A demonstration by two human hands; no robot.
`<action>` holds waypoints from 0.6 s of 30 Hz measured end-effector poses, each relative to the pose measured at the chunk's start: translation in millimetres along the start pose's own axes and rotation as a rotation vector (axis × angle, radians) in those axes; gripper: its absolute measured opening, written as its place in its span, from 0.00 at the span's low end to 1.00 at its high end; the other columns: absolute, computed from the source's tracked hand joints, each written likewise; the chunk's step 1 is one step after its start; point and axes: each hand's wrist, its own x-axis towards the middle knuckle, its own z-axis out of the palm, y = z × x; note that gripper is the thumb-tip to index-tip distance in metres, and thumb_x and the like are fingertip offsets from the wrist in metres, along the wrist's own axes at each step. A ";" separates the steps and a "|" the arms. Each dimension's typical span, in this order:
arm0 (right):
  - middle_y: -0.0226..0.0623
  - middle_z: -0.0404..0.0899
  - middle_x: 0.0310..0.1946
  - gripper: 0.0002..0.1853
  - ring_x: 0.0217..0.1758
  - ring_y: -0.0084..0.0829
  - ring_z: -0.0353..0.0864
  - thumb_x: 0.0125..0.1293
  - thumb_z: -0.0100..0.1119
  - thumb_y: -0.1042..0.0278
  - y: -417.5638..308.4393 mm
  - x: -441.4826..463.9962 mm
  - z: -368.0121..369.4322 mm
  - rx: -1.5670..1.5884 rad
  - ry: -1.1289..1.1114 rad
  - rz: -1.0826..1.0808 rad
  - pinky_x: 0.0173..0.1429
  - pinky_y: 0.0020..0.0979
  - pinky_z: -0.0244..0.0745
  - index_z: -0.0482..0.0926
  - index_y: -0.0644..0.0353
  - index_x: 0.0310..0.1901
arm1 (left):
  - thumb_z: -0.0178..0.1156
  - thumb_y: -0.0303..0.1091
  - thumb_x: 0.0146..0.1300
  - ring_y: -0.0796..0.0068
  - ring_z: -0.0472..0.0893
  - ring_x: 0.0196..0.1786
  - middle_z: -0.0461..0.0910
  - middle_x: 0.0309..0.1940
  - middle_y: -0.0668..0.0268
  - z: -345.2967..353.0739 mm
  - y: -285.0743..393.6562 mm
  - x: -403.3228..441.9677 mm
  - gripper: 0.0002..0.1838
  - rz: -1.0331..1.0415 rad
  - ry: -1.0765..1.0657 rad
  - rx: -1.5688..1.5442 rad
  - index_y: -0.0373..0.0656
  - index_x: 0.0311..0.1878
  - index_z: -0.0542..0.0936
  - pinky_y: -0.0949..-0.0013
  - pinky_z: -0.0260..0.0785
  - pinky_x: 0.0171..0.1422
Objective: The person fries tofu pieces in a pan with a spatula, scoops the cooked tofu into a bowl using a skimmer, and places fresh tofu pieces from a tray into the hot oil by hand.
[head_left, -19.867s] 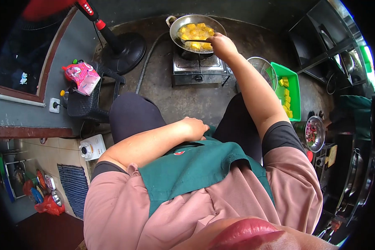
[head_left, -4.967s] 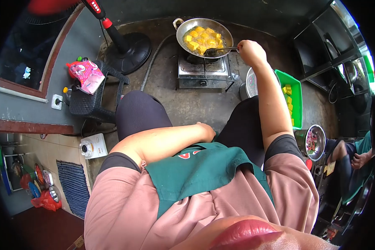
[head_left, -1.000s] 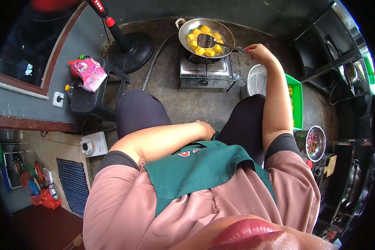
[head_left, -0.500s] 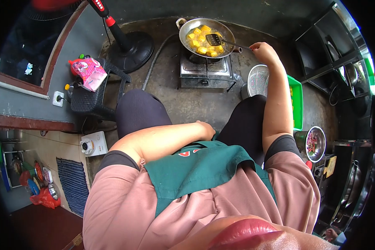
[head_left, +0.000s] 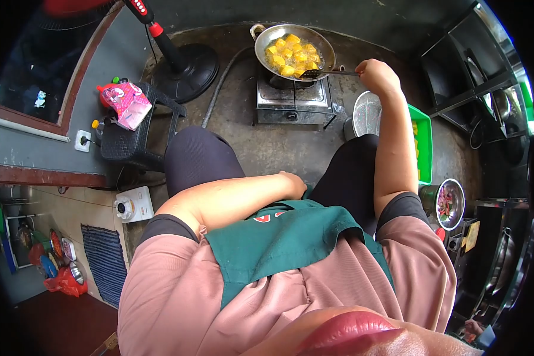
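My right hand (head_left: 377, 76) grips the handle end of a black slotted spatula (head_left: 312, 74). The spatula's head dips into the near right side of a metal wok (head_left: 324, 43). Several yellow cubes of food (head_left: 288, 53), possibly tofu, lie in bubbling oil in the wok. Beneath it is a silver gas stove (head_left: 293, 105) on the floor. My left hand (head_left: 293, 185) rests in my lap by the green apron (head_left: 279, 243), its fingers mostly hidden.
Right of the stove stand a mesh strainer (head_left: 368, 114), a green crate (head_left: 424, 145) with yellow pieces, and a metal bowl (head_left: 450, 204). On the left are a fan base (head_left: 187, 74) and a dark plastic stool (head_left: 130, 145) bearing a pink packet (head_left: 126, 104). A hose (head_left: 218, 89) runs towards the stove.
The spatula's head has moved from among the yellow cubes towards me, to the wok's near edge, and turned more edge-on. My left hand stays in place.
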 end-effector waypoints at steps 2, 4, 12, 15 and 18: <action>0.39 0.83 0.43 0.16 0.48 0.39 0.81 0.56 0.52 0.70 -6.5 3.3 12.1 -0.024 0.052 -0.048 0.53 0.37 0.76 0.84 0.47 0.44 | 0.56 0.47 0.59 0.60 0.71 0.65 0.72 0.61 0.63 0.9 -0.1 2.1 0.29 -0.002 0.000 -0.004 0.52 0.64 0.70 0.50 0.60 0.64; 0.41 0.83 0.41 0.14 0.47 0.41 0.82 0.56 0.51 0.72 -16.7 5.9 20.0 -0.033 0.051 -0.036 0.51 0.37 0.77 0.85 0.49 0.40 | 0.56 0.47 0.58 0.60 0.71 0.65 0.73 0.61 0.63 1.5 -0.7 3.1 0.29 0.003 0.007 -0.013 0.52 0.64 0.71 0.51 0.60 0.64; 0.41 0.83 0.40 0.14 0.46 0.41 0.82 0.56 0.50 0.72 -27.3 24.8 49.0 -0.017 0.087 -0.091 0.49 0.38 0.77 0.84 0.52 0.39 | 0.56 0.46 0.59 0.59 0.72 0.63 0.74 0.60 0.61 1.1 0.3 -0.5 0.27 0.002 0.037 -0.006 0.51 0.62 0.73 0.51 0.61 0.64; 0.40 0.83 0.41 0.14 0.46 0.40 0.82 0.56 0.50 0.71 -21.5 26.2 46.2 0.013 0.071 -0.071 0.50 0.38 0.77 0.84 0.50 0.40 | 0.56 0.46 0.59 0.58 0.72 0.63 0.74 0.60 0.61 0.5 -0.2 -3.5 0.27 0.005 0.037 -0.010 0.51 0.62 0.73 0.51 0.62 0.64; 0.39 0.83 0.41 0.14 0.47 0.39 0.82 0.56 0.53 0.69 -6.1 25.2 34.5 0.087 0.039 -0.039 0.53 0.37 0.75 0.85 0.49 0.41 | 0.56 0.46 0.58 0.57 0.72 0.63 0.74 0.60 0.60 0.8 -2.1 -3.9 0.26 0.007 0.046 -0.031 0.50 0.61 0.74 0.50 0.61 0.64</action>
